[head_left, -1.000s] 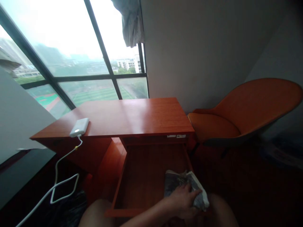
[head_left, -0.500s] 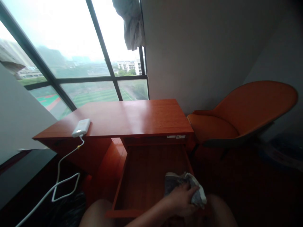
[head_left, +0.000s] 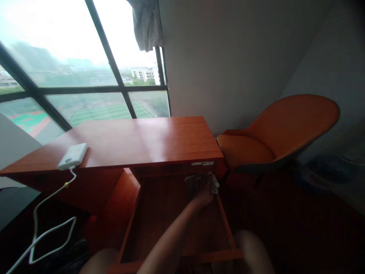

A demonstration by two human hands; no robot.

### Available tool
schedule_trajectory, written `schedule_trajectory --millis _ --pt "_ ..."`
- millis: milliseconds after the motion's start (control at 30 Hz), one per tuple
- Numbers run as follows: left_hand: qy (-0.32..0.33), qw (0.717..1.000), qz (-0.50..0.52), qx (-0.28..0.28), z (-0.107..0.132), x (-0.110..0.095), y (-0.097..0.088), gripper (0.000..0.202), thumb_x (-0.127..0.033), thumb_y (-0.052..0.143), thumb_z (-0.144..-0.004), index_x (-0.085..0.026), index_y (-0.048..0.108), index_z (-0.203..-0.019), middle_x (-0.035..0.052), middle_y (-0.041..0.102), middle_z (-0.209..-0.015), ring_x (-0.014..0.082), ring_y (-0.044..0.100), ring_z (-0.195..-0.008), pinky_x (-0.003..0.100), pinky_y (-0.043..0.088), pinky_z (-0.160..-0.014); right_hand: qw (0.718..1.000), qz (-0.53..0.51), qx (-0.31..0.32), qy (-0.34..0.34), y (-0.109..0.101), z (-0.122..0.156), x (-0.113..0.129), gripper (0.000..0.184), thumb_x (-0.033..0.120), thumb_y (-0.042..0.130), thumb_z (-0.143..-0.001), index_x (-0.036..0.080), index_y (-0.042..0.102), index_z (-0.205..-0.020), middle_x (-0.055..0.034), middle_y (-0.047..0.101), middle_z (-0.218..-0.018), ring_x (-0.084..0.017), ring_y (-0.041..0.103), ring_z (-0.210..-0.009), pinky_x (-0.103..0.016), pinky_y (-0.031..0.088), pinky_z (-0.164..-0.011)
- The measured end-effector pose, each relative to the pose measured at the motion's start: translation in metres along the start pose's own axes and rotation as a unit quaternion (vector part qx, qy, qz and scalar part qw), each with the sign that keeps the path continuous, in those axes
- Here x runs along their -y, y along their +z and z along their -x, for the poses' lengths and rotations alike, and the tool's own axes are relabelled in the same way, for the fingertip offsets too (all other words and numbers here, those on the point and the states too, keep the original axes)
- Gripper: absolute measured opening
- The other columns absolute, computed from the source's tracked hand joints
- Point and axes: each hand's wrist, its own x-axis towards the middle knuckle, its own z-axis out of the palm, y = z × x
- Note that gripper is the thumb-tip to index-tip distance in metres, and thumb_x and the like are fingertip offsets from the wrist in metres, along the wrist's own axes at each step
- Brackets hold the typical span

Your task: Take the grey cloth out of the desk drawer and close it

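My left hand [head_left: 204, 193] is closed on a crumpled grey cloth [head_left: 194, 182] with a pale edge. It presses the cloth against the far right corner of a pulled-out wooden drawer [head_left: 159, 224], by the inside of its right wall. My forearm reaches across the drawer's front edge. The drawer belongs to a reddish-brown desk [head_left: 142, 140], and its dark bottom shows around my arm. My right hand does not show.
A white power bank [head_left: 73, 156] lies at the desk's left front edge, its white cable [head_left: 53, 196] hanging down. An orange chair [head_left: 293, 129] stands at right. My knees flank the drawer. Windows [head_left: 82, 76] rise behind, and a dark plastic bag [head_left: 68, 255] sits at lower left.
My left hand has moved the cloth from the drawer's near right side to its far right corner. The view has shifted a little to the right.
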Motion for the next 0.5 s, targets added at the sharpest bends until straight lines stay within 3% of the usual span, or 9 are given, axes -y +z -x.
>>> schedule_trajectory --millis 100,200,400,500 --pt "-0.008 0.999 0.006 -0.033 -0.023 0.009 -0.006 0.078 -0.027 0.053 -0.079 -0.024 0.022 -0.151 0.0103 0.032 -0.156 0.0314 0.028 -0.142 0.049 0.017 -0.117 0.999 0.035 -0.018 0.018 -0.027 -0.031 0.019 0.013 0.036 0.063 -0.080 0.023 0.063 -0.083 0.0041 0.052 -0.059 -0.008 0.052 -0.051 -0.018 0.036 -0.039" --pt "-0.015 0.998 0.012 -0.053 -0.039 0.015 -0.008 0.069 -0.029 0.053 -0.082 -0.023 0.031 -0.147 0.0101 0.042 -0.150 0.0311 0.035 -0.138 0.047 0.022 -0.116 0.997 0.063 -0.021 0.037 -0.036 -0.048 0.024 0.012 0.035 0.066 -0.073 0.024 0.063 -0.077 0.0073 0.039 -0.048 -0.008 0.044 -0.041 -0.019 0.031 -0.034" --pt "-0.015 0.996 0.034 -0.077 -0.056 0.017 -0.014 0.051 -0.035 0.051 -0.087 -0.024 0.046 -0.136 0.0073 0.052 -0.142 0.0287 0.040 -0.135 0.042 0.027 -0.114 0.996 0.079 -0.013 0.049 -0.037 -0.056 0.020 0.013 0.034 0.068 -0.071 0.023 0.060 -0.071 0.0076 0.041 -0.046 -0.007 0.039 -0.039 -0.020 0.024 -0.034" --pt "-0.028 0.996 0.039 -0.074 -0.055 0.011 -0.015 0.049 -0.035 0.050 -0.089 -0.022 0.048 -0.135 0.0090 0.053 -0.141 0.0303 0.040 -0.134 0.044 0.027 -0.114 0.997 0.063 -0.010 0.047 -0.037 -0.050 0.022 0.015 0.036 0.067 -0.075 0.022 0.060 -0.072 0.0066 0.045 -0.049 -0.007 0.043 -0.042 -0.019 0.028 -0.035"
